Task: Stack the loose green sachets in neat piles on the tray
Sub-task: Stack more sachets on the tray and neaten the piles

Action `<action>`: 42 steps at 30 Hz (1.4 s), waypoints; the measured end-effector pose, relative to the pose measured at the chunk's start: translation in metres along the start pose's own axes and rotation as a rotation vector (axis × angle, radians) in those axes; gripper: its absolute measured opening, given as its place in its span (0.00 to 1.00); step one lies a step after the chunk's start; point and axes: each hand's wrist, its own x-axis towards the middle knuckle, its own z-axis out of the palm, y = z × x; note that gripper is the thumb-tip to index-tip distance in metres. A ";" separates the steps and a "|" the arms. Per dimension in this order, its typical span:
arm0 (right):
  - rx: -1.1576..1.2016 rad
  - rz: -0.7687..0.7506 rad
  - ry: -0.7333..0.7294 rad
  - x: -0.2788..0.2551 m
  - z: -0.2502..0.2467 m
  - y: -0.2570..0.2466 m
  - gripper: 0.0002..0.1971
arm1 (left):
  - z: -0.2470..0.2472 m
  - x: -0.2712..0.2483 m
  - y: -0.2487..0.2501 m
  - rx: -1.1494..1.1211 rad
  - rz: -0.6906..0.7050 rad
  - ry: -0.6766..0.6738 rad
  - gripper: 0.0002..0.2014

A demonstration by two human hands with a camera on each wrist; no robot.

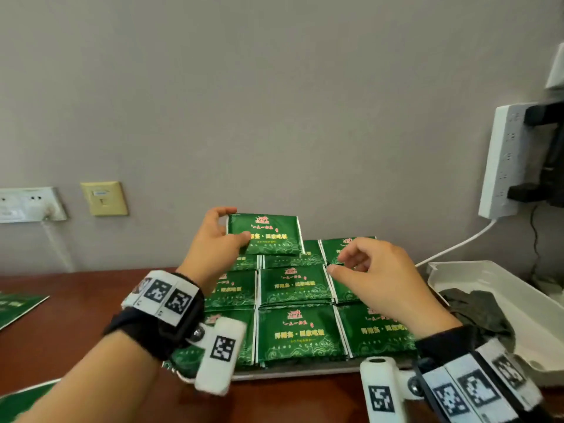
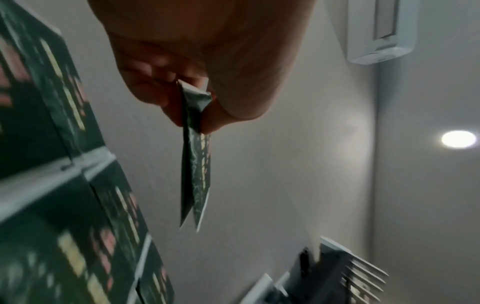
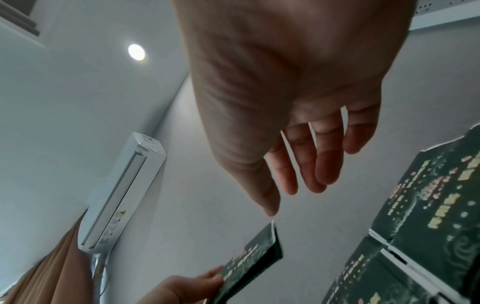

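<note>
Green sachets [image 1: 294, 331] lie in neat piles, in rows, on a metal tray [image 1: 290, 373]; the same piles [image 3: 428, 216] show in the right wrist view. My left hand [image 1: 221, 236] pinches a green sachet [image 1: 265, 236] by its left edge, lifted above the tray's back row. The left wrist view shows two thin sachet edges [image 2: 196, 174] between thumb and fingers [image 2: 168, 107]. My right hand [image 1: 354, 264] hovers over the right middle pile, fingers [image 3: 322, 164] loosely extended and holding nothing. More loose sachets [image 1: 18, 303] lie on the table at far left.
A white plastic bin [image 1: 457, 273] with a dark cloth [image 1: 482, 309] stands right of the tray. A white power strip [image 1: 500, 160] with black plugs hangs on the wall at right, its cable running down. Wall sockets [image 1: 27, 204] sit at the left. The table [image 1: 76, 300] is brown wood.
</note>
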 end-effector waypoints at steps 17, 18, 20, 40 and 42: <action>-0.078 0.001 -0.093 0.001 -0.003 0.009 0.10 | -0.056 0.081 -0.035 0.503 -0.225 -0.029 0.22; -0.079 0.001 -0.098 0.001 -0.003 0.009 0.10 | -0.056 0.081 -0.035 0.530 -0.222 -0.046 0.21; -0.091 -0.001 -0.110 0.001 -0.002 0.009 0.10 | -0.055 0.080 -0.033 0.577 -0.219 -0.086 0.21; -0.132 -0.017 -0.141 0.000 -0.006 0.005 0.10 | -0.048 0.069 -0.040 0.633 -0.202 -0.141 0.25; -0.138 -0.022 -0.147 0.000 -0.006 0.005 0.10 | -0.047 0.068 -0.039 0.610 -0.210 -0.144 0.26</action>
